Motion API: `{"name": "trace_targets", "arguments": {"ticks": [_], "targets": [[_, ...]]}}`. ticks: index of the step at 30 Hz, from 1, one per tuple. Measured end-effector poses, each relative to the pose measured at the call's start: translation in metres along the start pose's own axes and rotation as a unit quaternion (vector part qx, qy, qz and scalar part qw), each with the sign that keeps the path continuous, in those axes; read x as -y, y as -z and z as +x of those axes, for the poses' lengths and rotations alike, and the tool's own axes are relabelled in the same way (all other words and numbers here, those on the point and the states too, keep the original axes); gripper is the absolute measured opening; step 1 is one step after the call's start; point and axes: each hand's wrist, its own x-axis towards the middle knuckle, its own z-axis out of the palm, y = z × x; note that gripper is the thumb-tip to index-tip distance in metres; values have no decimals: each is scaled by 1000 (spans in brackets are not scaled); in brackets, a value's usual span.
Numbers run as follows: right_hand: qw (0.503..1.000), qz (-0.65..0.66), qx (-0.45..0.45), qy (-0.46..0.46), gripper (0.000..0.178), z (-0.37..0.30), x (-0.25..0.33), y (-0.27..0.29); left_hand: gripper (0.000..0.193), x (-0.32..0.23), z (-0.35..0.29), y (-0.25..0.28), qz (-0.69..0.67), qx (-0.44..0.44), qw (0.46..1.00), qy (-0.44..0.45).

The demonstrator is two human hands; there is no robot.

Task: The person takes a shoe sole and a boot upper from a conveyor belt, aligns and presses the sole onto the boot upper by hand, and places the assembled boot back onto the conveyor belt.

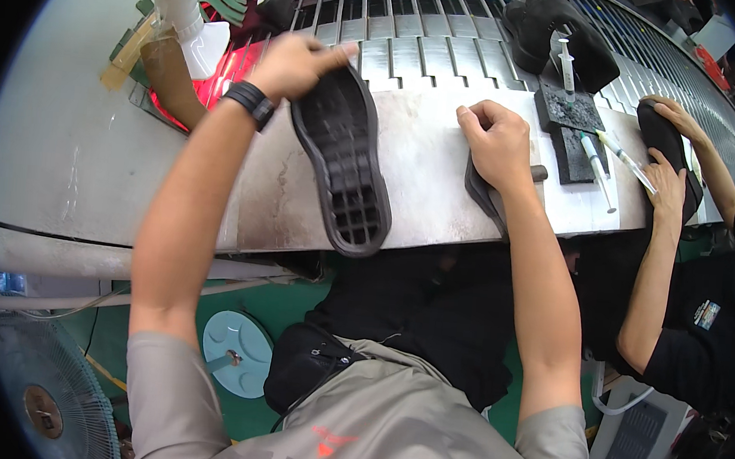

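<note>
My left hand point(298, 67) grips the toe end of a black shoe sole point(339, 150). The sole hangs over the table's front edge, its hollow inner side with a heel grid facing me. My right hand point(497, 140) is closed, fingers curled, just above the metal table point(424, 165). What it holds, if anything, is hidden. Beneath its wrist lies a dark flat piece point(480, 187), and a short grey-brown rod end point(539, 172) sticks out on the other side. Right of that hand, syringes point(595, 165) lie by a black block point(571, 112), with another syringe point(568, 66) standing upright on it.
Black shoes point(564, 38) stand on the slatted conveyor point(417, 43) behind. A co-worker's hands point(669, 180) hold a black sole point(661, 136) at the right. A white hose point(173, 7) and a red-lit opening point(233, 76) are at the left. Below are a fan point(47, 403) and a blue stool point(237, 353).
</note>
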Motion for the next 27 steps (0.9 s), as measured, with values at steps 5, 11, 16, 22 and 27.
{"name": "trace_targets", "arguments": {"ticks": [5, 11, 16, 22, 27], "targets": [[1000, -2, 2, 1, 27, -2, -1, 3, 62, 50, 24, -61, 38, -75, 996, 41], [1000, 14, 20, -7, 23, 2, 7, 6, 36, 86, 88, -46, -102, -119, 984, 81], [999, 23, 37, 3, 15, 4, 8, 3, 55, 163, 192, -23, 143, -262, 954, -41], [997, 39, 67, 19, 10, 10, 3, 10, 73, 217, 307, 39, 231, -282, 926, 96], [993, 51, 105, 27, 15, 15, 0, 14, 118, 307, 385, 78, 190, -167, 924, 287]]}}
